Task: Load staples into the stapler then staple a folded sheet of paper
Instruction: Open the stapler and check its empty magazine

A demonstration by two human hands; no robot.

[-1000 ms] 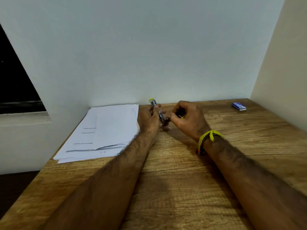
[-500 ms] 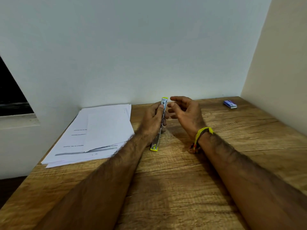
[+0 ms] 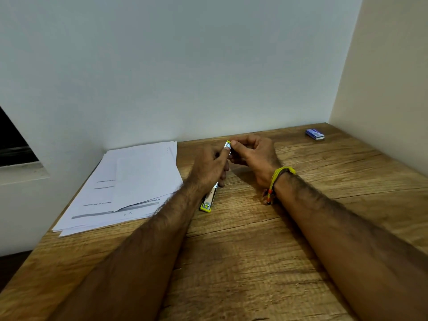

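Observation:
A slim silver stapler with yellow ends lies stretched out flat on the wooden table, near end pointing toward me. My left hand grips its middle and hides most of it. My right hand has its fingers curled at the stapler's far yellow tip, thumb and forefinger touching it. Whether a strip of staples is between those fingers cannot be made out. A stack of white printed sheets lies to the left, a smaller sheet on top.
A small blue staple box lies at the table's far right corner. Walls close the table at the back and right. A dark window opening with a ledge is at the left. Yellow thread bands circle my right wrist.
The stapler went from held half-shut between both hands to lying stretched flat under my left hand. My right hand opened, then curled onto the far tip.

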